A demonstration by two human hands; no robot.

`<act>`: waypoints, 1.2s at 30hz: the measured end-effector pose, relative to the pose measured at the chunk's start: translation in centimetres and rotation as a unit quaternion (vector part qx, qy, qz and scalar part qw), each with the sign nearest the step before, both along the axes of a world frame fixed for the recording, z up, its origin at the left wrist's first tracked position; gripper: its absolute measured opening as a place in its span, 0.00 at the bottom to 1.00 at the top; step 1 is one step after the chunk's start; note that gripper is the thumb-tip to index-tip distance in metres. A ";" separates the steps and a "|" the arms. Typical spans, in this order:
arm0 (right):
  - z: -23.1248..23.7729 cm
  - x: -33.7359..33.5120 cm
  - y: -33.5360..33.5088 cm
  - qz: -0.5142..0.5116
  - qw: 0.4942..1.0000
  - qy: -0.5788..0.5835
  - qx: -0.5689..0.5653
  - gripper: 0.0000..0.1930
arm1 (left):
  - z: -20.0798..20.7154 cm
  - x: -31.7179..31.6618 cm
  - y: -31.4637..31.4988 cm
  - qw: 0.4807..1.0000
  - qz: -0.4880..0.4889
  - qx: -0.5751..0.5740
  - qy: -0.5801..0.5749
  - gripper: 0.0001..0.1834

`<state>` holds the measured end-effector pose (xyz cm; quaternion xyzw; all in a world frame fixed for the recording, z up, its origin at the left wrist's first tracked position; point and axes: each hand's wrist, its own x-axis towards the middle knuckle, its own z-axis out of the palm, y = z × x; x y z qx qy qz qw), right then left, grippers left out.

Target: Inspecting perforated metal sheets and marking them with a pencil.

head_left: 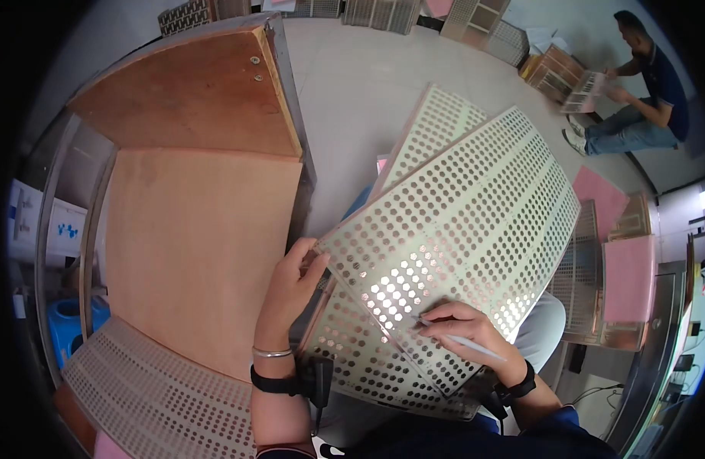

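Observation:
A pale green panel (475, 206) with rows of shiny, copper-coloured, many-sided shapes lies tilted across my lap. Its left corner is pinched between the thumb and fingers of my left hand (285, 287). My right hand (468, 330) rests over the near part of the panel and holds a slim white pen-like tool (478, 348), its tip at the surface beside a brightly reflecting patch. Under this panel lies another patterned panel (352, 363), turned at an angle. A similar panel's corner (436, 115) sticks out at the far side.
To my left stands a metal-framed wooden stand with a flat board (203, 245) and a raised board (192, 99). A perforated panel (169, 390) lies at its near end. Panels and pink sheets (629, 279) are stacked at right. Another person (651, 99) sits far right, handling a panel.

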<state>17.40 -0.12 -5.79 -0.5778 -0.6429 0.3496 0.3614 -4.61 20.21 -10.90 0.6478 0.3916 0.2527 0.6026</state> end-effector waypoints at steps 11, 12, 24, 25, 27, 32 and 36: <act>0.4 0.2 0.2 -0.043 0.987 0.112 -0.109 0.10 | 0.8 0.0 -0.1 0.999 -0.008 -0.030 0.026 0.09; 0.8 0.1 0.3 -0.091 0.947 0.218 -0.217 0.09 | 0.9 0.0 0.0 0.999 -0.011 -0.031 0.019 0.09; 0.2 0.2 1.3 -0.075 0.985 0.121 -0.103 0.06 | 0.0 0.0 0.1 1.000 -0.008 0.001 0.009 0.12; -0.1 0.1 1.2 -0.073 0.985 0.121 -0.102 0.06 | -0.1 -0.1 0.1 1.000 -0.006 0.002 0.010 0.12; -0.6 -0.2 0.7 -0.105 0.983 0.118 -0.090 0.06 | -0.4 -0.2 0.1 1.000 -0.005 0.008 0.021 0.13; -0.6 -0.7 0.4 -0.119 0.979 0.141 -0.085 0.06 | 0.9 0.0 0.1 0.999 -0.014 -0.026 0.030 0.08; -0.9 -0.5 0.4 -0.101 0.984 0.133 -0.068 0.06 | 0.4 0.0 0.1 0.999 -0.020 -0.035 0.023 0.07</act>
